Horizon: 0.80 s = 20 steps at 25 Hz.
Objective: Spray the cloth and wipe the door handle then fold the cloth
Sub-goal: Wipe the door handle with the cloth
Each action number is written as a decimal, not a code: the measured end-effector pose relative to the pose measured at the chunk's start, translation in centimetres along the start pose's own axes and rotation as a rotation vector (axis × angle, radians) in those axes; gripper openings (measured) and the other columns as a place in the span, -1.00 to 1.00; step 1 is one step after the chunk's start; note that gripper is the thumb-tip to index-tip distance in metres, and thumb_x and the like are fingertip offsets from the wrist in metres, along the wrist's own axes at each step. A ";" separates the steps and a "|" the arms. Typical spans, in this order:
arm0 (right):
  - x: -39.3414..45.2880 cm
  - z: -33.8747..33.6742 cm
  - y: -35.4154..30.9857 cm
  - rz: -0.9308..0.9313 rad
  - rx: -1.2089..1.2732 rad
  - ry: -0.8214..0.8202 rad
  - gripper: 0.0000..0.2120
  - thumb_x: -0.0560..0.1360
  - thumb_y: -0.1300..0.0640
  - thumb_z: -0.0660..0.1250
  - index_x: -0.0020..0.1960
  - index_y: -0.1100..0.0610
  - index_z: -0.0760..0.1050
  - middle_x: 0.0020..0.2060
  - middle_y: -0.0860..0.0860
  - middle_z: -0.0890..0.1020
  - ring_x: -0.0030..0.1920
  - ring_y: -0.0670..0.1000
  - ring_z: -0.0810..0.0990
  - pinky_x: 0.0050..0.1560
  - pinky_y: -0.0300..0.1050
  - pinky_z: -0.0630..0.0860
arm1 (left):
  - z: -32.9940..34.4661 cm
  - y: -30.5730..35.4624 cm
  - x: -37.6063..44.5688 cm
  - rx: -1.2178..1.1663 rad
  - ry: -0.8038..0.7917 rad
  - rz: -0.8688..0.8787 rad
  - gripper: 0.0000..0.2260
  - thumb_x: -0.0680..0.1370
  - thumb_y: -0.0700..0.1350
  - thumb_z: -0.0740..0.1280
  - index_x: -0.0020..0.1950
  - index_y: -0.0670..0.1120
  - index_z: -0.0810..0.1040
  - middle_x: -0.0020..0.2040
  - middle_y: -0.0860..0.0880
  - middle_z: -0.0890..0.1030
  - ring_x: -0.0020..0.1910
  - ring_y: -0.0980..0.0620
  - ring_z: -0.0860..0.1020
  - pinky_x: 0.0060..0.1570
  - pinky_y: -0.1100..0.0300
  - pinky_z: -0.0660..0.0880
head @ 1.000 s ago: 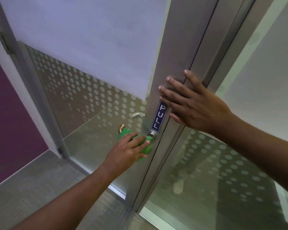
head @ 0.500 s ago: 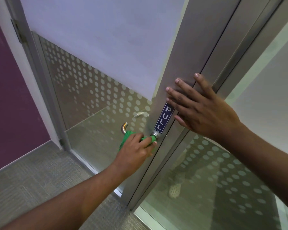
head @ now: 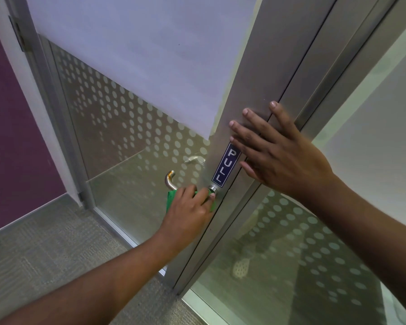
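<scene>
A green cloth (head: 171, 201) is wrapped over the metal lever door handle (head: 169, 179), whose curved free end sticks out to the left. My left hand (head: 190, 211) grips the cloth around the handle close to its round base (head: 212, 189) on the door frame. Most of the cloth is hidden under my fingers. My right hand (head: 277, 153) lies flat with fingers spread on the aluminium door frame (head: 249, 85), just right of a blue PULL sign (head: 226, 164).
The glass door (head: 127, 127) has a frosted upper panel and a dotted film lower down. A second glass panel (head: 291, 254) stands to the right. A purple wall (head: 12, 137) is at the left, with grey carpet (head: 52, 249) below.
My left hand has slid the cloth along the handle toward its base, leaving the curved end bare. My right hand stays flat on the frame.
</scene>
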State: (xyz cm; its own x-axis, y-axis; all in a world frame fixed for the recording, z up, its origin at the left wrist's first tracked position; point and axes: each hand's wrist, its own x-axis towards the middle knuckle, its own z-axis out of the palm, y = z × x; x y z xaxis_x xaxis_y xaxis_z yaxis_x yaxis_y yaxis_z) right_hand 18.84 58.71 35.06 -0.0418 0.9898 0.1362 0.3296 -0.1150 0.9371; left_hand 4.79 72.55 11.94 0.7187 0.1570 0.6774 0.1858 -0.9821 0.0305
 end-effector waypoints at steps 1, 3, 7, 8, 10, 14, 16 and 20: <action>0.0 0.0 0.0 0.001 -0.002 -0.003 -0.38 0.75 -0.19 -0.10 0.69 0.11 0.23 0.71 0.19 0.17 0.71 0.31 0.09 0.68 0.42 -0.01 | -0.2 -0.5 -0.9 -0.008 0.020 0.017 -0.59 0.52 0.00 0.52 0.32 -0.12 0.68 0.07 -0.04 0.65 0.00 -0.10 0.55 -0.03 -0.03 0.52; 0.0 0.0 -0.1 0.001 -0.006 -0.014 -0.38 0.75 -0.19 -0.10 0.69 0.11 0.22 0.71 0.19 0.16 0.71 0.31 0.08 0.67 0.42 -0.03 | -0.4 -1.6 -2.3 0.008 0.044 0.067 -0.56 0.53 -0.08 0.51 0.39 -0.14 0.63 0.15 -0.07 0.66 0.06 -0.14 0.57 0.06 -0.07 0.54; 0.1 0.0 0.0 0.000 -0.006 -0.011 -0.39 0.75 -0.18 -0.08 0.68 0.11 0.24 0.71 0.19 0.19 0.71 0.31 0.11 0.67 0.43 0.00 | 0.2 -1.7 -1.4 0.045 -0.004 0.174 -0.49 0.46 -0.22 0.59 0.40 -0.16 0.62 0.21 -0.08 0.66 0.08 -0.13 0.58 0.08 -0.06 0.58; 0.0 0.0 0.1 0.002 -0.001 -0.008 -0.39 0.75 -0.18 -0.07 0.68 0.11 0.25 0.71 0.19 0.20 0.70 0.31 0.11 0.67 0.44 0.02 | 0.4 -1.4 -0.9 0.044 -0.012 0.187 -0.50 0.46 -0.21 0.59 0.40 -0.15 0.62 0.20 -0.07 0.65 0.06 -0.12 0.58 0.06 -0.06 0.57; -0.1 0.0 0.0 0.002 -0.003 -0.005 -0.38 0.75 -0.17 -0.10 0.68 0.12 0.25 0.70 0.20 0.19 0.70 0.32 0.11 0.66 0.44 0.03 | 0.5 -1.3 -0.7 0.032 -0.024 0.175 -0.53 0.51 -0.15 0.57 0.40 -0.12 0.62 0.20 -0.04 0.64 0.05 -0.10 0.56 0.03 -0.04 0.54; -0.1 0.0 -0.1 0.002 -0.003 0.001 -0.37 0.75 -0.15 -0.16 0.68 0.12 0.25 0.70 0.21 0.18 0.70 0.32 0.11 0.67 0.42 0.00 | -1.4 -1.7 -2.2 -0.078 -0.025 -0.139 -0.55 0.55 0.11 0.48 0.39 -0.05 0.64 0.22 -0.02 0.64 0.12 -0.08 0.54 -0.06 -0.03 0.65; 0.0 0.2 -0.2 0.011 0.005 0.009 -0.37 0.75 -0.13 -0.19 0.68 0.13 0.26 0.70 0.21 0.19 0.70 0.32 0.11 0.67 0.42 0.00 | -2.2 -0.9 -2.5 -0.128 -0.061 -0.339 -0.54 0.58 0.11 0.41 0.43 -0.05 0.61 0.29 -0.05 0.59 0.18 -0.08 0.54 -0.14 0.04 0.69; 0.0 0.3 -0.3 -0.002 0.001 0.004 -0.36 0.75 -0.14 -0.21 0.69 0.13 0.22 0.71 0.21 0.17 0.71 0.32 0.09 0.66 0.42 0.02 | -3.1 0.6 -1.9 -0.280 -0.137 -0.600 -0.54 0.67 0.09 0.33 0.52 -0.08 0.53 0.39 -0.11 0.47 0.31 -0.09 0.48 0.11 0.03 0.64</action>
State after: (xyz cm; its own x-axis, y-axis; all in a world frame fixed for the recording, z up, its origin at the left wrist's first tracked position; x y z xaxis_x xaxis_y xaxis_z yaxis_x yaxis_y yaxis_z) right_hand 19.02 58.78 34.68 -0.0457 0.9897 0.1357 0.3305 -0.1132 0.9370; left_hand 1.47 71.31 12.97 0.6272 0.6771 0.3849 0.4117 -0.7077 0.5742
